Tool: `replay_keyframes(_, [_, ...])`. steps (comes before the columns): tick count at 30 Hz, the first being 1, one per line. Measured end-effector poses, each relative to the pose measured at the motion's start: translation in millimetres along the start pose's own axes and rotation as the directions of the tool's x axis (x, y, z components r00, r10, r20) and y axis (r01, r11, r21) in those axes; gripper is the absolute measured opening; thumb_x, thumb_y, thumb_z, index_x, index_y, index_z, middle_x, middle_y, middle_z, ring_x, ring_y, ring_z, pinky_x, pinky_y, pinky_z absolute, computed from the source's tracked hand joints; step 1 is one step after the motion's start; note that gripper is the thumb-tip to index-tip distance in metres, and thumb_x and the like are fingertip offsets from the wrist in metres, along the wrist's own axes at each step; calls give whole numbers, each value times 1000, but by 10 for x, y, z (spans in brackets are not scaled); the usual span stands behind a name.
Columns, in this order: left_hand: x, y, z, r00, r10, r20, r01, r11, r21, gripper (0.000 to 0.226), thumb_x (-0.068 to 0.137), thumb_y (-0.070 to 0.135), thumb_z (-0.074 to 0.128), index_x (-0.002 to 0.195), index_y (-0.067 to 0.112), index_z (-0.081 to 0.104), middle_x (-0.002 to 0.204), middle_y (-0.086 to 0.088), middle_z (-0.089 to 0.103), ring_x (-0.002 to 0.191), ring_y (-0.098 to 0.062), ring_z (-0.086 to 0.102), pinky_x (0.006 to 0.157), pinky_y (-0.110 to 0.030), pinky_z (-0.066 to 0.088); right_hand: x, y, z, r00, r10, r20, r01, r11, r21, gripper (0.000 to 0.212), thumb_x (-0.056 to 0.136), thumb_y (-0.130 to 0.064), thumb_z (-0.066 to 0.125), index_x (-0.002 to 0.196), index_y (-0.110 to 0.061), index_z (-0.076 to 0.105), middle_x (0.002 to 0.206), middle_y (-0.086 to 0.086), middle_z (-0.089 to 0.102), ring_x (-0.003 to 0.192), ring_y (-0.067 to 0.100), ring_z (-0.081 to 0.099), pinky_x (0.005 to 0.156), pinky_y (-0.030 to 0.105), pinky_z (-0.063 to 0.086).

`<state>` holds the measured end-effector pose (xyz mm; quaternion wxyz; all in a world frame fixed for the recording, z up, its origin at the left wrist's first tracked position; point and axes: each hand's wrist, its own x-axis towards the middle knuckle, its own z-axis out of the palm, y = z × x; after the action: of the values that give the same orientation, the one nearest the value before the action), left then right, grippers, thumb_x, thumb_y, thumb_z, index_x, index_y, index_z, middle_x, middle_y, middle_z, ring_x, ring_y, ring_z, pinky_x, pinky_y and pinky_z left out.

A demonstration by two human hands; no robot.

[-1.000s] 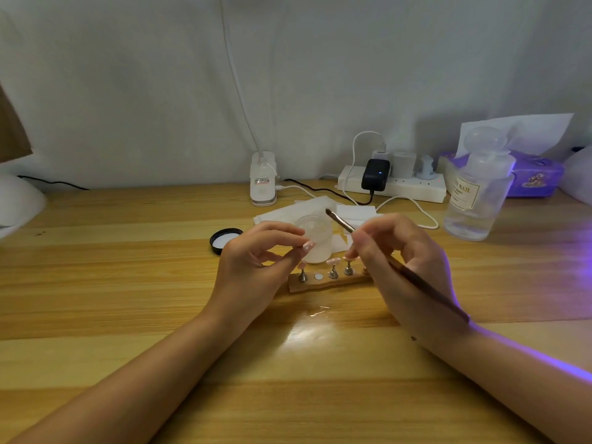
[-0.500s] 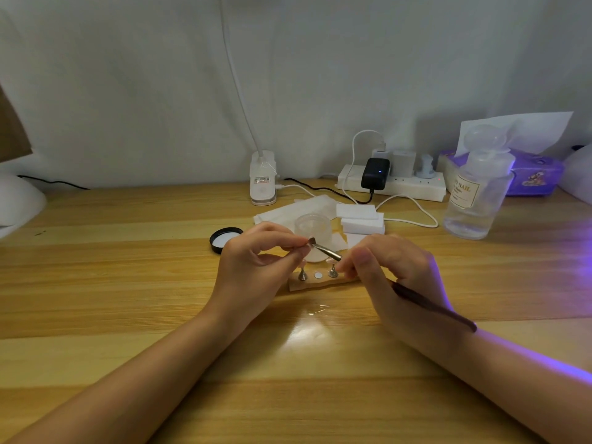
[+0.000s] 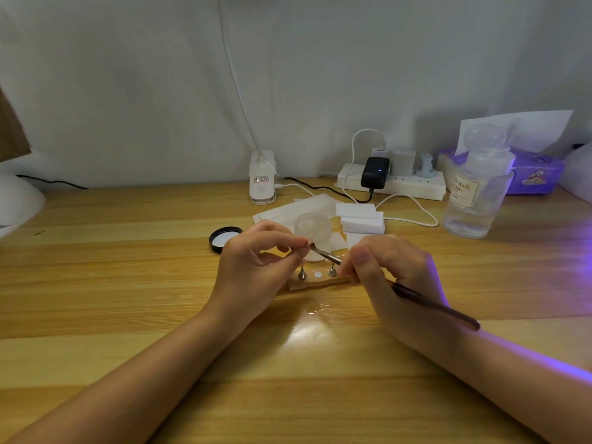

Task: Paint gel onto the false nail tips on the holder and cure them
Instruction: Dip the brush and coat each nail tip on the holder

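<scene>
The left hand (image 3: 256, 264) pinched a small pale pink false nail tip (image 3: 310, 241) between thumb and forefinger, raised above the table. The right hand (image 3: 389, 270) gripped a slim dark-handled gel brush (image 3: 432, 305) with its fingers curled round the shaft, and the metal ferrule end (image 3: 328, 255) reached leftward so that the brush head met the nail tip held in the left fingers. The dark handle ran back past the right wrist.

Just below and between both hands lay the small wooden nail-tip holder (image 3: 317, 282) on the light wooden table (image 3: 128, 283); two little metal stands (image 3: 302, 274) stood upright on it with a round silver disc (image 3: 317, 274) between them, and its right end was hidden behind the right hand. Whether the stands carried tips could not be told.

Just beyond the left fingertips stood a frosted clear jar (image 3: 310, 223), open, with its black round lid (image 3: 224, 238) lying to the left of that hand. Beyond the right hand lay white foam blocks (image 3: 360, 217), and further right a clear pump bottle (image 3: 477, 200).
</scene>
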<state>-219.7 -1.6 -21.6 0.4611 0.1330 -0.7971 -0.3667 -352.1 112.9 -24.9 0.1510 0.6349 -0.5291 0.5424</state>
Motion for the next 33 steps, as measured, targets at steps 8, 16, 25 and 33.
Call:
replay_keyframes(8, [-1,12,-2,1000,-7,-4,7,1000,25,17,73,4,72,86,14,71,81,-2,64,74,-25,62,58,-32,57,-1,16,-10,997,74,2,-74,997,17,53,95,-45,29,73,-13,65,67,-23,50,64,2,54,60,23,43])
replay_keyframes(16, [-3,19,1,1000,-3,-7,3,999,41,14,72,13,71,86,14,71,80,-1,63,72,-27,63,57,-36,55,-4,7,1,1000,-10,-20,11,999,49,57,97,-38,31,61,-9,65,62,-21,47,57,-3,50,59,21,42])
replay_keyframes(25, [-4,8,-2,1000,-19,-3,19,999,31,19,72,4,73,86,17,71,81,-1,64,74,-24,61,57,-37,54,-2,11,10,1000,4,6,-4,1000,10,52,96,-40,33,69,-12,67,66,-18,52,61,2,54,57,32,46])
replay_keyframes(33, [-8,16,-6,1000,-15,-4,15,1000,18,14,73,9,72,83,20,71,80,-2,65,73,-24,62,54,-37,53,-3,6,7,997,80,-21,-78,994,75,50,95,-44,30,72,-16,65,64,-19,51,62,0,54,56,19,43])
